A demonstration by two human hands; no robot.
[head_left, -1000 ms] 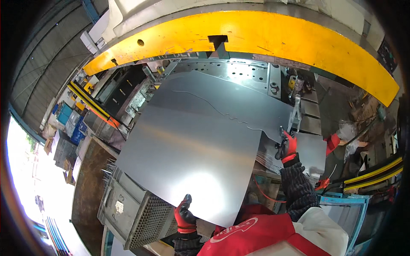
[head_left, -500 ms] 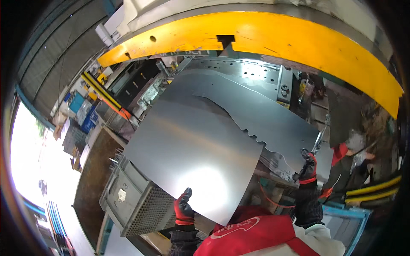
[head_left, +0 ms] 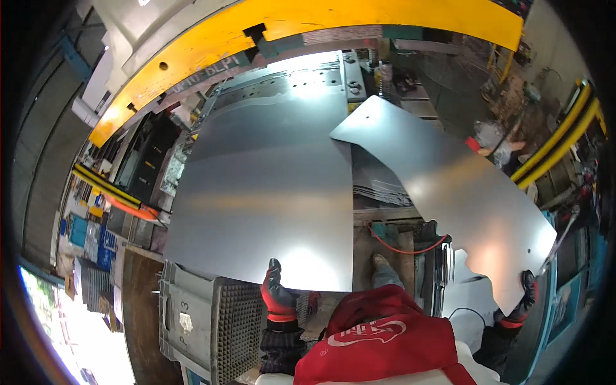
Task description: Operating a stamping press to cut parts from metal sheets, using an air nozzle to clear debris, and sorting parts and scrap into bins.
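Observation:
My left hand (head_left: 280, 296), in a red and black glove, is closed on the near edge of a large flat metal sheet (head_left: 256, 212), thumb on top. The sheet reaches toward the perforated press bed (head_left: 321, 78). At the right my right hand (head_left: 523, 298), gloved alike, grips the near corner of a cut metal sheet (head_left: 443, 173) with a curved, notched edge. This cut sheet is held out to the right, and its far left corner meets or overlaps the large sheet's right edge; I cannot tell if they touch. Under the gripping thumbs, my fingers are mostly hidden.
A yellow press beam (head_left: 359, 18) spans the far side. A grey plastic crate (head_left: 192, 321) stands below the large sheet. Stacked metal sheets (head_left: 378, 183) lie between the two sheets. A red hose (head_left: 404, 249) curves near my foot. Yellow-black guards (head_left: 558, 138) stand at both sides.
My right hand has moved right and toward me, swinging the cut sheet off the large sheet. My left hand still holds the large sheet. The whole view has turned to the right.

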